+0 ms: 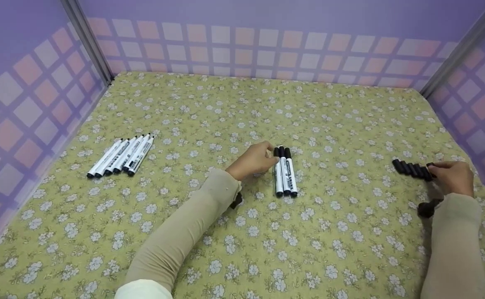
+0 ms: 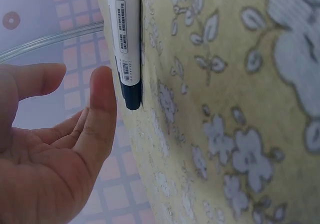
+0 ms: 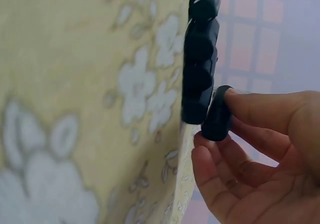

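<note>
My left hand (image 1: pixel 254 160) is at the left side of three capped whiteboard markers (image 1: pixel 286 176) lying side by side. In the left wrist view its thumb and index finger stand apart with nothing between them, the index fingertip close to the end of a white marker (image 2: pixel 125 39); whether it touches cannot be told. At the far right, my right hand (image 1: pixel 456 178) pinches a black marker cap (image 3: pixel 217 115) between thumb and fingers. That cap is at the near end of a row of black caps (image 1: pixel 412 169) on the cloth.
Several white markers without caps (image 1: pixel 122 155) lie slanted, side by side, on the left of the flowered tablecloth (image 1: pixel 242 112). Purple checked panels (image 1: pixel 242 45) enclose the back and both sides. Dark wrist devices (image 1: pixel 427 209) show under the sleeves.
</note>
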Demonstrator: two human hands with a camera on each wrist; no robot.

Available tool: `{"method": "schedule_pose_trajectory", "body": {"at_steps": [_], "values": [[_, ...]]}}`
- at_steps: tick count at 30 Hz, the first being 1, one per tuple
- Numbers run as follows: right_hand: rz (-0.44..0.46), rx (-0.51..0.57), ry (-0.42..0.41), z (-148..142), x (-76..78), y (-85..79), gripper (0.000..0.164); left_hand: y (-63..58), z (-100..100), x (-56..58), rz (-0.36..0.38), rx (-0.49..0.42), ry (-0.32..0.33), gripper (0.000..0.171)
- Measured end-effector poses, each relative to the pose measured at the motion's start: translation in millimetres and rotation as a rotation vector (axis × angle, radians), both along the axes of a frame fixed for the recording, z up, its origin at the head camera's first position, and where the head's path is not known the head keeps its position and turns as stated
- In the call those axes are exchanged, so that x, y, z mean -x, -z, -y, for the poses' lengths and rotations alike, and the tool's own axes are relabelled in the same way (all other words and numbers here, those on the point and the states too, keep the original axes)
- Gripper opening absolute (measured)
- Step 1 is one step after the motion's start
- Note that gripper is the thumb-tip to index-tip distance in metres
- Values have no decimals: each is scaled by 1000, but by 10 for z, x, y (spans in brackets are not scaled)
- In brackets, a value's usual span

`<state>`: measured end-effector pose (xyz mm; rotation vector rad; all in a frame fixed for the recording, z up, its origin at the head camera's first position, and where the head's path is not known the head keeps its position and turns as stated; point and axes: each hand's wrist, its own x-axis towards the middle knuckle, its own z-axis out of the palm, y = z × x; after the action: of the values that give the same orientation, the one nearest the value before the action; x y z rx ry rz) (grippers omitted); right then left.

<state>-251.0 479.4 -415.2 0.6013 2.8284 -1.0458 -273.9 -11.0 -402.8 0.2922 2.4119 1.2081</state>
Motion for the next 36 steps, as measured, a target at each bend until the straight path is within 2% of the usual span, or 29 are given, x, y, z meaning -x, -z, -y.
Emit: {"method": "schedule_pose_trajectory", "body": {"at_steps": [9,18,22,30,36], "values": [[100,54,-31,-158,60,16,64,85,-94,86,53,81,-3,55],[126,43,-45,-188,43,10,65,121,-114,99,42,42,8,54],[134,43,-44,-181,31,0,64,124,-142,105,30,64,2,52],[141,35,-52,-178,18,-14,64,120,-160,127,-27,104,17,38],[135,32,-56,-176,3,-21,66,109,-135,134,38,69,-34,34]]}}
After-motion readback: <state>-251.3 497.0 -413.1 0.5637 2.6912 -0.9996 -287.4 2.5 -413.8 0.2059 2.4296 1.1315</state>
